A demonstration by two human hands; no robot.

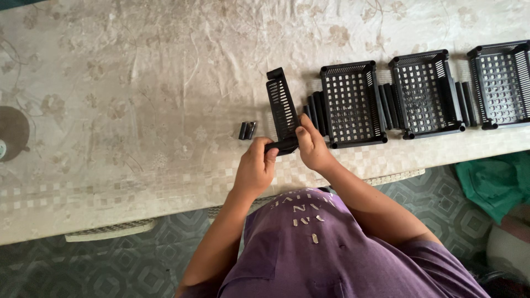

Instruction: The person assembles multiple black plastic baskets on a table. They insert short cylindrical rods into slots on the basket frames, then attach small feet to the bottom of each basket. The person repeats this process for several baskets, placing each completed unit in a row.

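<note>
Three assembled black baskets [353,105] line the table [138,83]. Just left of them, both hands grip a slatted black panel [282,107] at its lower end: left hand [255,165], right hand [312,146]. Further left lies a small connector piece [247,130], unused.

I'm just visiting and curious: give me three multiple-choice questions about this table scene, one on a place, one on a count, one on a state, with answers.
1. Where does the small loose black piece lie?
A. Left of the hands
B. Inside a basket
C. On the floor

2. How many assembled black baskets stand in the row on the table?
A. One
B. Three
C. Five

3. How is the slatted black panel held?
A. Lying flat, untouched
B. By one hand only
C. By both hands at its lower end

Answers:
1 A, it sits on the cloth left of the left hand.
2 B, three baskets line up rightward.
3 C, the left hand and the right hand both grip its bottom.
</note>
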